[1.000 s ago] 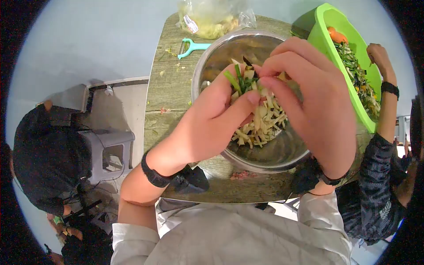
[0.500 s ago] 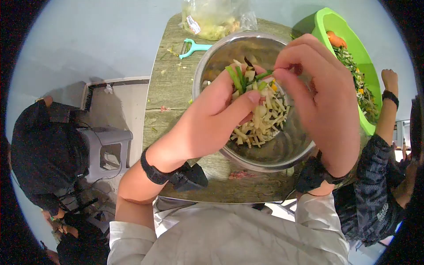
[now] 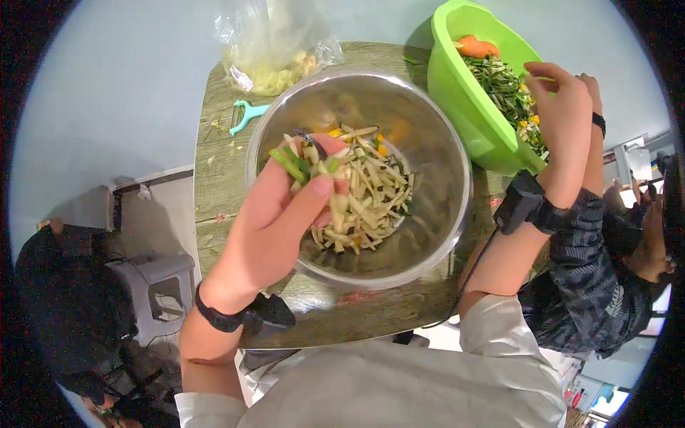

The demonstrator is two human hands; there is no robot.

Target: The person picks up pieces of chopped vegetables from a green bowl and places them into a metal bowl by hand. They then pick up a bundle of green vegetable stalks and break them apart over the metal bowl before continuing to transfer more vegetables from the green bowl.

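Note:
My left hand (image 3: pixel 275 214) is closed around a small bunch of cut vegetable strips (image 3: pixel 314 167), pale and green with a dark-skinned piece, above the left part of a steel bowl (image 3: pixel 442 235). In the bowl lies a heap of pale vegetable strips (image 3: pixel 374 189) with a few orange bits. My right hand (image 3: pixel 564 107) reaches over a green plastic basin (image 3: pixel 474 118), its visible fingers bent and apart. Below those fingers are chopped green vegetables (image 3: pixel 503 89) with yellow bits. I see nothing clearly held there; the fingertips are partly hidden.
A carrot-coloured piece (image 3: pixel 478 47) sits in the basin's far end. A turquoise peeler (image 3: pixel 246 116) and a clear plastic bag (image 3: pixel 271 60) lie on the table (image 3: pixel 214 178). Another person's arm (image 3: pixel 594 143) is right beside mine. A grey stool (image 3: pixel 153 292) stands left.
My right hand has left the bunch in my left hand and moved right, over the green basin. My left hand still holds its strips. The view has shifted to the right.

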